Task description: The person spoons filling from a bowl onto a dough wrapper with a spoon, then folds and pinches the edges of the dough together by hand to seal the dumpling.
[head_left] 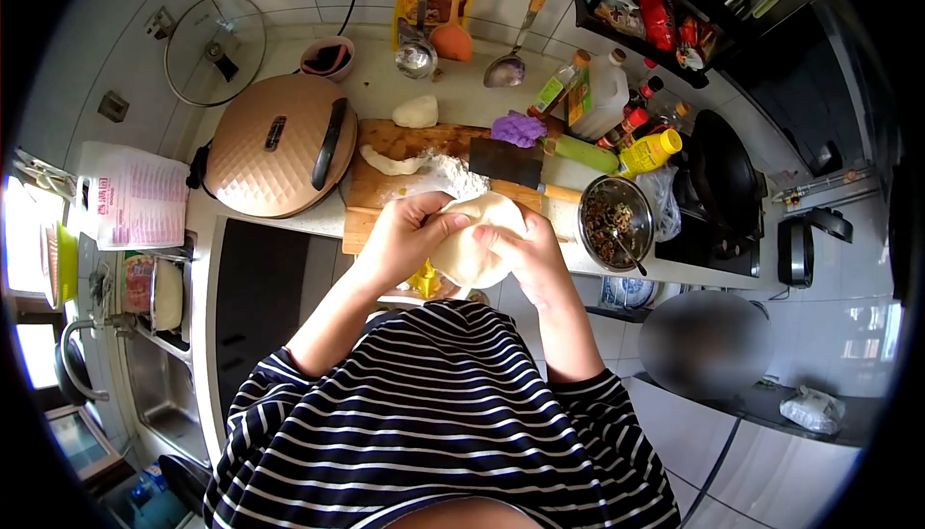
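My left hand [412, 230] and my right hand [528, 254] pinch the upper edge of a round, flat sheet of dough [469, 261], held up in front of the wooden cutting board [361, 225]. Both thumbs press on its near face, and the fingers behind it are largely hidden. On the board lie a curved dough strip [387, 160], a heap of white flour [455, 178] and a cleaver [506, 161]. A lump of dough [415, 112] rests at the board's far edge. Right of the cleaver's handle stands a metal bowl of chopped filling [609, 211] with a spoon in it.
An electric baking pan [275, 148] with a closed lid stands left of the board. A purple cloth [518, 129], a rolling pin-like green squash [583, 155] and several bottles [650, 151] crowd the right. Beyond them is a black wok [721, 177]. The sink [166, 389] is far left.
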`<state>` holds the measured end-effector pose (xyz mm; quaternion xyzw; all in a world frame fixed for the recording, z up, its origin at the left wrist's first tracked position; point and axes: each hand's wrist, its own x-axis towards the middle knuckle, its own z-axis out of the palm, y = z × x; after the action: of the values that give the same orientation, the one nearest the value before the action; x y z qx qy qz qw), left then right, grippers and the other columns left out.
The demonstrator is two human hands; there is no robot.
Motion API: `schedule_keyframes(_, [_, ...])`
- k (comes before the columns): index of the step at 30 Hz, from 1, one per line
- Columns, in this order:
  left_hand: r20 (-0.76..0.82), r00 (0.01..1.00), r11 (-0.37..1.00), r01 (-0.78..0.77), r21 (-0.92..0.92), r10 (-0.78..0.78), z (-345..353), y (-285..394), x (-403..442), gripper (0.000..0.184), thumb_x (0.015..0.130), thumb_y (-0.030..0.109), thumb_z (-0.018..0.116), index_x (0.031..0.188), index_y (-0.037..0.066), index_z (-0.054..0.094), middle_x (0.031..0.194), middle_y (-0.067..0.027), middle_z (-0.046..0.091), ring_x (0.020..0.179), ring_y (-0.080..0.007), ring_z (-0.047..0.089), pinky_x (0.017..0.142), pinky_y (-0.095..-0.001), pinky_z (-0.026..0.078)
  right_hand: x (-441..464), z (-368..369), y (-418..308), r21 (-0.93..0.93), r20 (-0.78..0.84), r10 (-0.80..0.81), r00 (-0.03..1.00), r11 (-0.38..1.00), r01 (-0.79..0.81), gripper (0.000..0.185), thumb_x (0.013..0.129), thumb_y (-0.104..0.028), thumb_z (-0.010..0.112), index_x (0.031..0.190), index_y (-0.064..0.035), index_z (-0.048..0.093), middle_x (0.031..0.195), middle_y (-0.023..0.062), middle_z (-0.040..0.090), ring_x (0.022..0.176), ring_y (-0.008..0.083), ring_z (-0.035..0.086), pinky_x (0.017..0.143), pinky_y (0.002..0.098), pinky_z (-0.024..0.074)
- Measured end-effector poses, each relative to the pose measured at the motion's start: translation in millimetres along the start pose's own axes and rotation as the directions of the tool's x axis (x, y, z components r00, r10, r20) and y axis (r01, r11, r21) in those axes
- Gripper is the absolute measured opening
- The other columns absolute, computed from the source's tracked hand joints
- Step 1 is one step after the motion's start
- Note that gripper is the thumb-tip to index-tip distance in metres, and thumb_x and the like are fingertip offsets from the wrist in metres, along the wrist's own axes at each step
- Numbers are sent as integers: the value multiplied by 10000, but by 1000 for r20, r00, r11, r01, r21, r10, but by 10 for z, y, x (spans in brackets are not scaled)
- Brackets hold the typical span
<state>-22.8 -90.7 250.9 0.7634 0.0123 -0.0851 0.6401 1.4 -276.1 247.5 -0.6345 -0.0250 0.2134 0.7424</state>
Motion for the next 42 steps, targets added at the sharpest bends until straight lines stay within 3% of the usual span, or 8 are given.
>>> schedule_keyframes(4, [52,999,841,15,-541,15,8,-68,35,388,874,288,722,1104,-5,616,991,-49,649,913,-90,580,802,-253,470,19,69,85,-152,-114,-178,977,975,160,237,888,-134,687,1062,14,626,946,53,679,859,118,623,782,267,500])
schedule_keyframes(9, [-12,1000,935,14,-354,-20,103,-87,42,339,855,232,743,1081,4,635,914,-44,687,850,-96,632,746,-257,510,-24,222,194,-93,-247,-259,934,966,243,235,916,-163,660,1069,10,618,980,59,669,889,111,605,795,267,487])
schedule_keyframes(14, [11,999,993,47,-107,-46,-21,-105,23,271,882,216,711,1043,5,657,829,-28,689,761,-84,634,700,-246,517,-27,19,109,-106,29,-72,997,992,75,257,919,-165,653,1101,13,618,966,54,658,860,98,599,765,243,482])
schedule_keyframes(17, [62,996,989,79,-128,-71,-16,-132,37,262,889,215,700,1029,-4,664,819,-33,686,766,-81,631,689,-240,512,-26,-3,148,-159,-38,-90,995,984,83,245,919,-166,653,1087,10,623,930,45,655,827,90,596,738,237,483])
schedule_keyframes(20, [-36,996,849,50,-526,-81,89,-47,14,261,890,218,696,992,-22,676,793,-41,682,750,-76,622,668,-237,507,-34,76,189,-145,-143,-236,961,966,216,207,919,-160,652,1037,8,624,879,34,647,800,90,594,724,236,484])
schedule_keyframes(30, [14,1000,995,-2,-98,4,33,-90,8,235,943,210,625,1041,-1,663,823,-32,672,763,-73,594,683,-241,490,-69,92,151,-254,-173,-211,962,953,164,223,961,-216,600,969,3,641,820,37,644,756,95,564,706,248,461])
schedule_keyframes(33, [97,995,903,43,-428,-1,64,-114,24,236,950,215,617,1056,4,628,887,-22,648,838,-70,580,736,-238,479,-55,79,194,-201,-191,-205,960,965,166,226,963,-217,596,987,3,639,840,44,652,764,102,572,713,252,467])
schedule_keyframes(42, [22,998,942,-49,-332,60,84,-68,41,274,917,281,666,950,15,613,816,6,621,770,-78,576,693,-236,476,-81,77,268,-129,-155,-181,971,978,162,259,964,-248,591,1055,-6,609,918,48,646,833,101,574,737,256,470])
